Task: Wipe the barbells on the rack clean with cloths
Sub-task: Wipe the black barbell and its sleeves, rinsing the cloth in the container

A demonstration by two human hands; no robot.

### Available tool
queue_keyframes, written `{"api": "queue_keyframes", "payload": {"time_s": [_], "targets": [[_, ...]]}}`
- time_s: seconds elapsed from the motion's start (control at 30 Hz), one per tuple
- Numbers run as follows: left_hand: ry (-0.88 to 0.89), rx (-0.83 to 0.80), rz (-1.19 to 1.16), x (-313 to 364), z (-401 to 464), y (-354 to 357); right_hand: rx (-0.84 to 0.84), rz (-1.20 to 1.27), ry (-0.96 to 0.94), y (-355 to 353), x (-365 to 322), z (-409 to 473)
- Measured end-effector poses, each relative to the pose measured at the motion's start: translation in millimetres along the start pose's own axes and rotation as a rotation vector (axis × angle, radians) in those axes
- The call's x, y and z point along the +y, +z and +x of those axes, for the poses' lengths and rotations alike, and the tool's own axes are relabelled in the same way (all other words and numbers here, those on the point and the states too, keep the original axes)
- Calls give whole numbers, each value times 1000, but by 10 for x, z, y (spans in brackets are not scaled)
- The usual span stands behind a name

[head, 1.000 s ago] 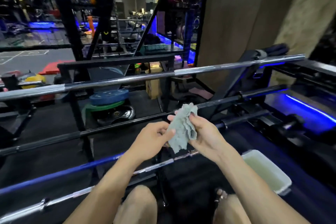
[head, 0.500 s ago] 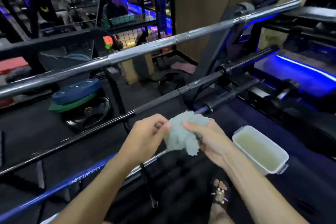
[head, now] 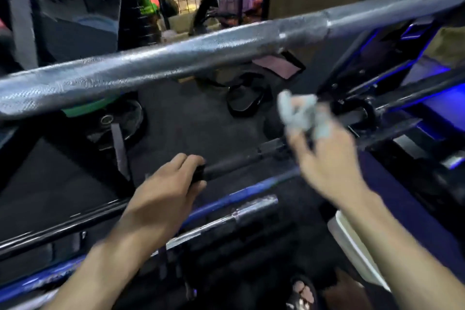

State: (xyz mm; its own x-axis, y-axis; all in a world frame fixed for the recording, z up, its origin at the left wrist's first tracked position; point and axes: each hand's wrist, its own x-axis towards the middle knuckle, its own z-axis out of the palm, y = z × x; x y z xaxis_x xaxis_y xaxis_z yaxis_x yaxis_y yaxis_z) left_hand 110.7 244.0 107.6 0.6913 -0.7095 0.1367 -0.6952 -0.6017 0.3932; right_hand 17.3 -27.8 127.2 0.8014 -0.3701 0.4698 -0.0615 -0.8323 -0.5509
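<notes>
Our left hand (head: pixel 163 191) gripped the black barbell (head: pixel 236 163); our right hand (head: pixel 324 158) clutched the cloth (head: pixel 299 113). Steadying first seemed wise.

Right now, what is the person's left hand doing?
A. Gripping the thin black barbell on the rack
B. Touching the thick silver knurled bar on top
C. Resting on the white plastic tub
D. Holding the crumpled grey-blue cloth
A: the left hand has its fingers curled round the thin black barbell, while the right hand alone holds the crumpled grey-blue cloth, which looks blurred.
</notes>
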Motion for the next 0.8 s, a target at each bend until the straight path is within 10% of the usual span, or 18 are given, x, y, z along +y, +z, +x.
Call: {"api": "queue_keyframes", "payload": {"time_s": [0.17, 0.37, 0.5, 0.8], "targets": [[-66, 9, -40, 84, -42, -59, -561, -43, -288, 196, 80, -151], [-148, 116, -37, 167, -82, 62, -687, 213, -31, 25, -68, 158], [-246, 209, 59, 297, -109, 194, -709, -220, -308, 213, 111, 191], [-448, 78, 179, 575, -118, 218, -643, -347, -379, 284, 59, 210]]}}
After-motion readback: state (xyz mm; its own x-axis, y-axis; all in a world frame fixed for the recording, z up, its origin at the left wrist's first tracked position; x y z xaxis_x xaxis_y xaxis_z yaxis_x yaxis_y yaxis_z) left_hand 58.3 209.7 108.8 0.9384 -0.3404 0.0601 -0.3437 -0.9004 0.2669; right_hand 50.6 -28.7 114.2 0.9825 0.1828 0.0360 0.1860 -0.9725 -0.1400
